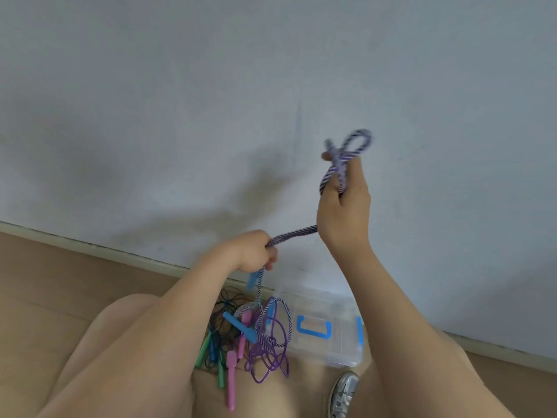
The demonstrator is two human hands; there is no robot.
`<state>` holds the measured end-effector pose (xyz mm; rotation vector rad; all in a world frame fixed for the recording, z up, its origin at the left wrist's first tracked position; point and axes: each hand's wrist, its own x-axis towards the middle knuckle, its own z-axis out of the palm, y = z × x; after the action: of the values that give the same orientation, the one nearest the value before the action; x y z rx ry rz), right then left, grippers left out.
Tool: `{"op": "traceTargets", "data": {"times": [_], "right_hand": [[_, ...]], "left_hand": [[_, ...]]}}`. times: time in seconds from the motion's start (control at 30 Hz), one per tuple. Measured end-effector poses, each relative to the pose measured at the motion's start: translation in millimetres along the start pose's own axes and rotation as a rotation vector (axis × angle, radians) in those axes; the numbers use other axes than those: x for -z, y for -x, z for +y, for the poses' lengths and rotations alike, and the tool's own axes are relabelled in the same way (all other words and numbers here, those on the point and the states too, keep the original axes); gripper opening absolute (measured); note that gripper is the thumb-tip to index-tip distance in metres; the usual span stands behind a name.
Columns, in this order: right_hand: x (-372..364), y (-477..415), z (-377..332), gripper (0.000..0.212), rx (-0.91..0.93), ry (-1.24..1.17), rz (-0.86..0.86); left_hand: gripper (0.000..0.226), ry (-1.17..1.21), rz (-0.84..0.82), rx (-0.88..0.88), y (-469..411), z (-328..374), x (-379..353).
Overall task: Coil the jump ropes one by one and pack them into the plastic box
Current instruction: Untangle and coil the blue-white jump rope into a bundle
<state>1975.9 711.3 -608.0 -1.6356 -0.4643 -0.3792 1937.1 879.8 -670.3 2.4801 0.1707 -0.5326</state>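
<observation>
The tan, wood-look floor (pixel 45 282) meets the wall along a pale skirting board (pixel 105 251). The clear plastic box (pixel 346 360) lies on the floor just in front of that board, its blue carry handle (pixel 313 327) facing up. Just beside the box's left edge is a tangled heap of jump ropes. A purple rope (pixel 268 369) is nearest the box, with loops of a striped rope (pixel 286 321) over it. Pink handles (pixel 231 384) and green handles (pixel 202 351) lie farther left of the box. A thin dark rope (pixel 229 300), possibly more than one, lies toward the skirting board. Near the box's front right corner stands a silver shoe (pixel 343 393).
</observation>
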Motion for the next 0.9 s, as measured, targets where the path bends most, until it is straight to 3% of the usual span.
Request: {"op": "traceTargets", "data": {"times": [0.03,0.1,0.23,0.37,0.47,0.6,0.63,0.77,0.83,0.9], "right_hand": [[2.9,1.3,3.1,0.031,0.034,0.183,-0.076],[5.3,6.4,5.4,0.032,-0.071,0.427,-0.241],[5.5,9.7,8.3,0.063,-0.359,0.466,-0.517],[-2.2,12.9,27.9,0.092,-0.413,0.415,-0.815],[-6.4,19.1,46.5,0.102,-0.504,0.439,-0.738],[-10.5,20.9,32.0,0.032,-0.465,0.278,-0.667],[-11.4,21.6,29.4,0.024,-0.490,0.207,-0.635],[-16.8,26.1,26.9,0.027,-0.616,0.000,-0.442],[-19.2,23.1,25.8,0.036,-0.598,-0.036,-0.281],[-19.1,18.6,17.6,0.038,-0.600,-0.129,-0.138]], "left_hand": [[0.030,0.100,0.057,-0.001,1.0,2.2,1.9],[0.028,0.284,0.171,-0.034,2.8,5.5,6.2],[0.022,0.691,0.278,-0.129,7.6,12.7,16.5],[0.027,1.058,0.081,-0.227,17.2,18.2,25.8],[0.020,1.181,-0.041,-0.365,23.5,24.1,26.4],[0.028,1.319,0.022,-0.457,26.4,26.3,31.4],[0.030,1.339,0.062,-0.450,25.9,25.5,33.6],[0.038,1.316,0.312,-0.233,16.8,21.2,31.9],[0.054,1.173,0.239,-0.057,7.2,13.5,20.2],[0.058,0.855,0.043,0.089,6.3,8.1,7.9]]}}
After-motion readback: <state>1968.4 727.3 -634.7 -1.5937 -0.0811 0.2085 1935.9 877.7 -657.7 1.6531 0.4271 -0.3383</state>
